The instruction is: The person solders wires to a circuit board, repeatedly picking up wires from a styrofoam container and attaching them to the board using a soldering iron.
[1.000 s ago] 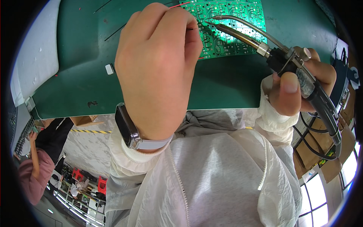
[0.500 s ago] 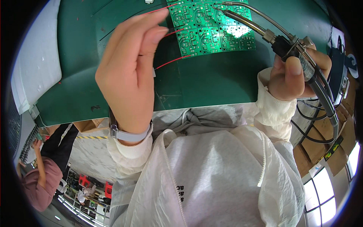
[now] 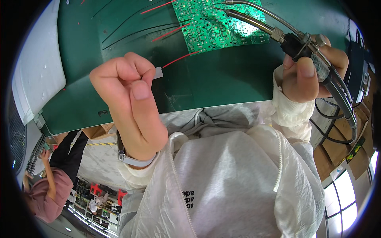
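left hand (image 3: pixel 129 93) is curled with the thumb folded against the bent fingers, just beside a small white block (image 3: pixel 158 73); can't tell if anything is pinched inside or if the block is touched. right hand (image 3: pixel 317 75) is wrapped round the iron (image 3: pixel 293 44), thumb toward the wearer, the thin tip pointing left over the board. a bent metal tube (image 3: pixel 274 17) is fixed alongside the iron, its end near the tip; can't tell if the tip touches. board (image 3: pixel 218 35) is flat on the green mat (image 3: pixel 226 79), at the top of the view, ahead of both hands and partly cut off. red wires (image 3: pixel 171 32) stick out from its left side, the nearest one running down toward the white block; black wires (image 3: pixel 152 27) lie on the mat to the left. handling guess: board light, stiff, thin, probably brittle if flexed and able to slide on the mat, so take it by bare edges, off the pads and wire joints. wires look light and limp, easy to bend; pinch close to the end, don't tug. iron probably the heaviest thing here, rigid, with its cable (image 3: pixel 337 141) likely dragging a bit; hold it at the padded grip, behind the metal shaft, and treat the tip as hot.
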Demonstrator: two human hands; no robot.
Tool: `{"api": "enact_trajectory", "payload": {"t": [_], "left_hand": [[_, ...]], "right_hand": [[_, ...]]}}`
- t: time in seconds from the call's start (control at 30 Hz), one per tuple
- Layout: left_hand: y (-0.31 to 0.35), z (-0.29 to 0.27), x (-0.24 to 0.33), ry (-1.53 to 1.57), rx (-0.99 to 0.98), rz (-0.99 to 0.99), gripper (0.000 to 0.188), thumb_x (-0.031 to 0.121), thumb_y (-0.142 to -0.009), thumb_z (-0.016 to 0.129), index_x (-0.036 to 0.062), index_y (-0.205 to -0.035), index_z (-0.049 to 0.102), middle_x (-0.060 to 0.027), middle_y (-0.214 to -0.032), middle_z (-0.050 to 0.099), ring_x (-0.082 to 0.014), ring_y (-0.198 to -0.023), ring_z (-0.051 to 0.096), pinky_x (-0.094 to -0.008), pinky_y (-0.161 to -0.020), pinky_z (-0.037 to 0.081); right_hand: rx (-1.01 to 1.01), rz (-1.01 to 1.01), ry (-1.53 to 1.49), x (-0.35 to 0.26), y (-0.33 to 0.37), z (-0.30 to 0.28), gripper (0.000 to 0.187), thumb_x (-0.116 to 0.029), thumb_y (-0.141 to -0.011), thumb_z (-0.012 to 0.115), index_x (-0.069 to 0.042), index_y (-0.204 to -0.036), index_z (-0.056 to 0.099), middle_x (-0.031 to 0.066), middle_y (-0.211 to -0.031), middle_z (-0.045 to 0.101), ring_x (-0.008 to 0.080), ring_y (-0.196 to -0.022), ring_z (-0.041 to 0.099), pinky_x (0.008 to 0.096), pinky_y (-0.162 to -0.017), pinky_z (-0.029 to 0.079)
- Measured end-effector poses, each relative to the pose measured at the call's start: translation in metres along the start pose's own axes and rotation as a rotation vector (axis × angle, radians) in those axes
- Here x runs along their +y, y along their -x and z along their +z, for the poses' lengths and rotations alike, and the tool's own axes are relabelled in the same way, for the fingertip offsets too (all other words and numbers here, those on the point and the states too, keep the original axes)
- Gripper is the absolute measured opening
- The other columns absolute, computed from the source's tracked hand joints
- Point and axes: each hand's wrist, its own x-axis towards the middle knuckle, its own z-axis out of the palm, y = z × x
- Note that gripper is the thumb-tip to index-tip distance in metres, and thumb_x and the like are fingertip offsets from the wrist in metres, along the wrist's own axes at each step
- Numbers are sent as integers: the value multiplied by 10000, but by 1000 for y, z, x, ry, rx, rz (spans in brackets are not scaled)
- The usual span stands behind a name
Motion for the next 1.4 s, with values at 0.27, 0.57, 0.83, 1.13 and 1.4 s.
{"api": "enact_trajectory", "payload": {"t": [0.27,0.57,0.83,1.13,1.4], "left_hand": [[-13,6,4,-397,-111,76,78,-26,-880,472,-3,-954,480,-91,-854,507,-171,-683,482,-268,-641,410],[-19,13,4,-539,-78,129,67,-36,-839,563,-19,-901,579,-62,-861,575,-109,-695,511,-211,-639,418],[-26,26,11,-545,39,221,113,-72,-761,636,-12,-849,598,-39,-768,581,-100,-614,491,-205,-561,406],[-17,44,-16,-658,23,387,141,-40,-754,648,12,-863,576,-69,-812,574,-194,-696,562,-284,-628,455],[-24,33,-13,-635,59,274,110,-15,-781,640,18,-865,577,-55,-806,577,-127,-669,550,-225,-582,421]], "right_hand": [[23,172,-63,-10,1,-5,319,-109,-686,574,48,-915,417,188,-654,531,203,-481,557,256,-438,499],[-31,147,-163,-9,2,-11,402,-134,-693,738,26,-913,441,151,-731,567,123,-557,501,210,-550,424],[-39,201,-253,-5,-3,-9,314,-164,-668,560,-10,-922,457,174,-664,514,178,-505,488,263,-474,458],[-27,289,-371,2,-6,-11,224,-149,-717,499,-9,-892,499,171,-735,579,193,-498,492,263,-430,412],[-8,266,-344,1,-7,-4,237,-126,-700,489,24,-884,486,203,-727,567,200,-469,487,271,-413,424]]}}
